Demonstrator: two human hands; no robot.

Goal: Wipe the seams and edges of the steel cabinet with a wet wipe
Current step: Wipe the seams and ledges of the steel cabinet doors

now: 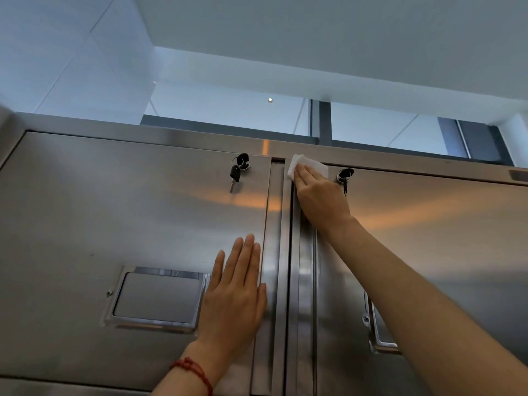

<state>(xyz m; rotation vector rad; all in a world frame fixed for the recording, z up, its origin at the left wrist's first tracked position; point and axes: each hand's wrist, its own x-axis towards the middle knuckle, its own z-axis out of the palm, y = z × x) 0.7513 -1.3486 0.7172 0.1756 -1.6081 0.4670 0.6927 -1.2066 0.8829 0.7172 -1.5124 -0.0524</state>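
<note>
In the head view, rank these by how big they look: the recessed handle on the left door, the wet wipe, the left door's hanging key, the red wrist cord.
Largest to smallest as seen:
1. recessed handle
2. wet wipe, partly hidden under the right hand
3. red wrist cord and hanging key: too close to rank; the cord is nearer the camera.

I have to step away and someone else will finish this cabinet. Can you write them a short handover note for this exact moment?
Right hand: flat, fingers straight, pressing the white wipe on the top left corner of the right door, by the centre seam.
Left hand: open, flat against the left door near its right edge, holding nothing.
Keys hang in both locks, left and right.
Done: cannot tell which seams are already wiped.
Left: probably the centre seam downward and the other door edges.
</note>
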